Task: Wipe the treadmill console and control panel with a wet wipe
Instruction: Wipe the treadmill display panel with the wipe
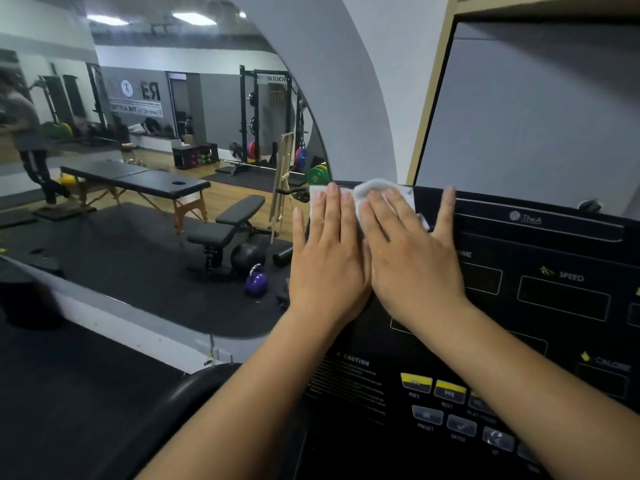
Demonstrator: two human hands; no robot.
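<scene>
Wipe (377, 192): white and crumpled, it lay on the top left corner of the console (554, 306); most of it was hidden under both hands.
Left hand (329, 258): flat on the wipe at the console's left edge, fingers straight and close together.
Right hand (412, 258): flat beside the left and touching it, fingers straight and spread, the little finger well apart; it covered the start of a label ending "ME".
Console: black, cut off at the right and bottom; "SPEED" and "CAUTION" were readable, the small print was not.
Buttons (450, 393): yellow and grey rows with blurred captions.
Mirror (173, 133): showed a gym with a bench (228, 223) and a purple kettlebell (256, 282).
</scene>
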